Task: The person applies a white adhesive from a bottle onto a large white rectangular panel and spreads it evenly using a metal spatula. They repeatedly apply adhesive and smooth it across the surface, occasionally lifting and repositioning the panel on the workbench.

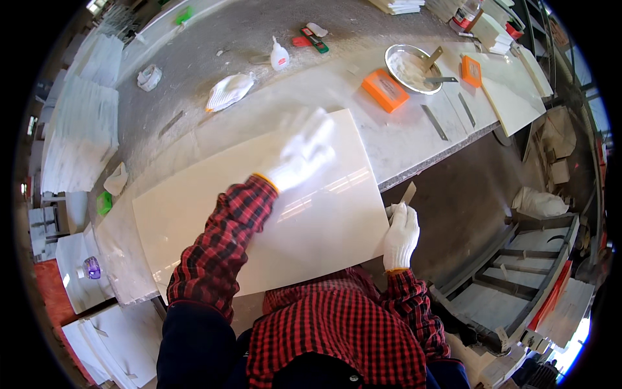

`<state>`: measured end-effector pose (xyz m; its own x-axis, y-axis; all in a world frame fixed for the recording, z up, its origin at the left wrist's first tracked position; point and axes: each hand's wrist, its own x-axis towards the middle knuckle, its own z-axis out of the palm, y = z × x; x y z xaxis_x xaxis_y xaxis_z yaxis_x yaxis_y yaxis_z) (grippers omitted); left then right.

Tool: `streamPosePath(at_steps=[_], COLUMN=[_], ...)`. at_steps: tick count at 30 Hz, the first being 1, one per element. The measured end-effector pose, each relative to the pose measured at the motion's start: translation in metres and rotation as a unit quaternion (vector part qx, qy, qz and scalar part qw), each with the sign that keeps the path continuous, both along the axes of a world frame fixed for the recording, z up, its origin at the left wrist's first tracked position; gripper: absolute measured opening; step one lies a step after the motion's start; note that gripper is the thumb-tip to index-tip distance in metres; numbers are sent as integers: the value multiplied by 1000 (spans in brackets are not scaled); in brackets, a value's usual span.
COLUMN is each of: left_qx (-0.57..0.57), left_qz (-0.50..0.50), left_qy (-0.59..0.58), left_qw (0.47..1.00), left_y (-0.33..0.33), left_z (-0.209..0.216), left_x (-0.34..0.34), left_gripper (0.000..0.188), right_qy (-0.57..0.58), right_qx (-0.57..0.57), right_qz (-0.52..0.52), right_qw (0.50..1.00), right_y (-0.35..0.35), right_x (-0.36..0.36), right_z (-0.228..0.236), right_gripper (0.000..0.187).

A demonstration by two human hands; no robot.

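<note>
A glossy cream-white slab (311, 220) lies across the near part of the worktable. Over its upper part is my left hand (303, 150) in a white knitted glove, smeared by motion, so its fingers and any contact with the surface are unclear. My right hand (401, 238), also gloved in white, is at the slab's right edge. It is closed around a thin flat scraper blade (408, 192), whose tip sticks up past the fingers; the rest is hidden in the glove.
Farther back stand a metal bowl (400, 65) of pale paste with putty knives, orange boxes (385, 91) and a white squeeze bottle (279, 56). A spare glove (230, 91) lies left of them. Flat metal strips (435, 122) rest near the table's right edge. Stacked slabs (81, 123) stand left.
</note>
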<state>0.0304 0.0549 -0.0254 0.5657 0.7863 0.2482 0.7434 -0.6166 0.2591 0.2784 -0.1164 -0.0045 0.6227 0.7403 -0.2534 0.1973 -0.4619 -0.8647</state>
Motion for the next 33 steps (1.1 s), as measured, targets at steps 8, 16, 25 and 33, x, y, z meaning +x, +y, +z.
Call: streamPosePath(at_steps=[8, 16, 25, 33], left_qx=[-101, -212, -58, -176], left_qz=[70, 134, 41, 16], left_qy=[-30, 37, 149, 3], left_qw=[992, 967, 986, 984], left_y=[5, -7, 2, 42], left_z=[41, 117, 104, 109], left_x=[-24, 12, 42, 51], left_gripper=[86, 110, 115, 72], right_qy=[-33, -59, -43, -52], right_qx=[-20, 76, 89, 82], right_qz=[5, -6, -4, -12], right_qw=[999, 995, 995, 995], right_y=[-1, -1, 1, 2], right_x=[-3, -4, -6, -5], right_z=[0, -50, -67, -66], right_gripper=[33, 31, 30, 29])
